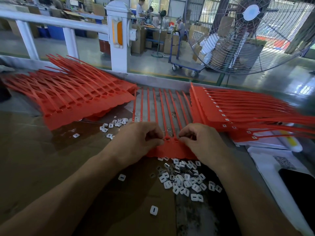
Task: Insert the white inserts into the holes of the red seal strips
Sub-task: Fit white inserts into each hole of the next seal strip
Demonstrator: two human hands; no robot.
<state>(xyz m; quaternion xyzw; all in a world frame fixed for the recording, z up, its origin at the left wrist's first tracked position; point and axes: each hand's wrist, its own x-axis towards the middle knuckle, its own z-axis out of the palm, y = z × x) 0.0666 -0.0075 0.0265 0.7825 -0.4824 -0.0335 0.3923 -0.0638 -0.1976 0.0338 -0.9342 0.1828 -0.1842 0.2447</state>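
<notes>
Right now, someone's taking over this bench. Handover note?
Left hand and right hand: both curled over the head end of the red seal sheet in work, fingertips at adjacent holes; any insert pinched is hidden.
Loose white inserts: heap just below the sheet, a few more at upper left.
Done: right stack shows white in its holes.
Left: the current sheet, then the left stack, holes still red.

Red stacks (81, 99) flanking; inserts (184, 181) near.

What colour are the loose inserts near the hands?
White inserts, each with a dark slot; head view.
</notes>
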